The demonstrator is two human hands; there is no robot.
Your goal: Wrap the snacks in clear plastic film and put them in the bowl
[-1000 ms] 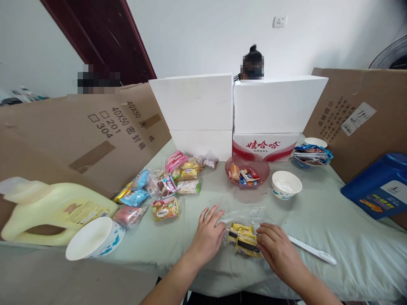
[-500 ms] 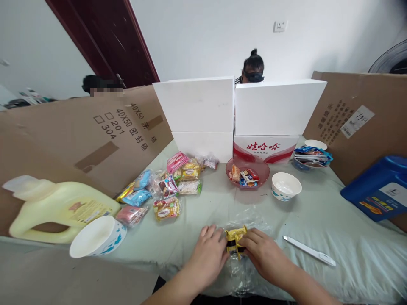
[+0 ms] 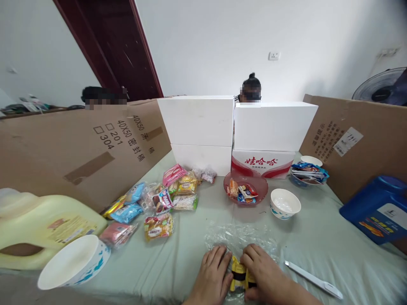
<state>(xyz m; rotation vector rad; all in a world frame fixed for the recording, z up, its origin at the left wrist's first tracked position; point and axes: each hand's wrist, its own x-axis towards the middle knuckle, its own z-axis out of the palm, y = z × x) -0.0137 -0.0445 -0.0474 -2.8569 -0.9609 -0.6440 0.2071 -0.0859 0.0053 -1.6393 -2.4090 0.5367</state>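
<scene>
Two small yellow snack packets (image 3: 238, 275) with black bands lie side by side on a sheet of clear plastic film (image 3: 237, 233) near the table's front edge. My left hand (image 3: 212, 271) rests flat on the film at their left, fingers stretched forward, thumb against the packet's edge. From the right, my right hand (image 3: 262, 269) curls over the packets, its fingers and thumb gripping the right one and hiding part of it. A white slim cutter (image 3: 313, 279) lies to the right of my right hand.
Wrapped snacks (image 3: 162, 201) are piled at left, by a yellow jug (image 3: 60, 220) and tilted white bowl (image 3: 68, 258). Ahead are a red bowl (image 3: 263, 199), white bowl (image 3: 285, 212) and stacked boxes (image 3: 263, 163). A blue jug (image 3: 375, 212) stands right. Two people sit behind cardboard (image 3: 76, 131).
The view has tilted up, so the scene sits lower. My left hand has flattened beside the packets, and my right hand has closed further over them. The film ahead is more spread out.
</scene>
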